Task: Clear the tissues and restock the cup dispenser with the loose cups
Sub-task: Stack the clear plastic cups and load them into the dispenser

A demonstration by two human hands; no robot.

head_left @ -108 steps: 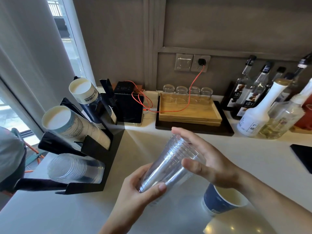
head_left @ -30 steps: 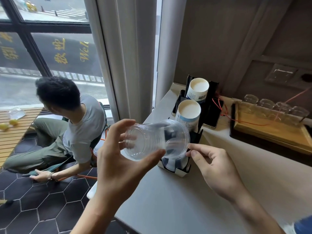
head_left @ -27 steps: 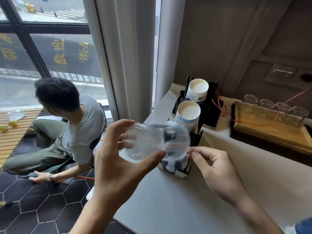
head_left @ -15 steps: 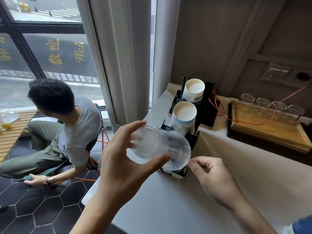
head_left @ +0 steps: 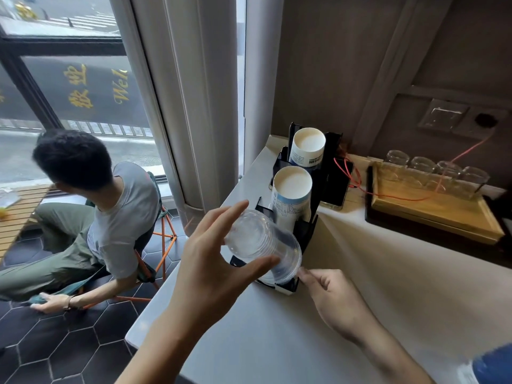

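Single head-worn wide-angle view, looking forward and down, close over the counter, angled toward its window end

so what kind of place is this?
Likely a cafe drinks counter: a black cup dispenser holding paper cup stacks, glass jars on a wooden tray, and a storefront window with lettering.

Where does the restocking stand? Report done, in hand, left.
Done: two stacks of white paper cups sit in the black dispenser rack. In hand: the left hand holds the clear plastic cup stack at the bottom slot; the right hand touches the rack. Left: seating that stack. No tissues visible.
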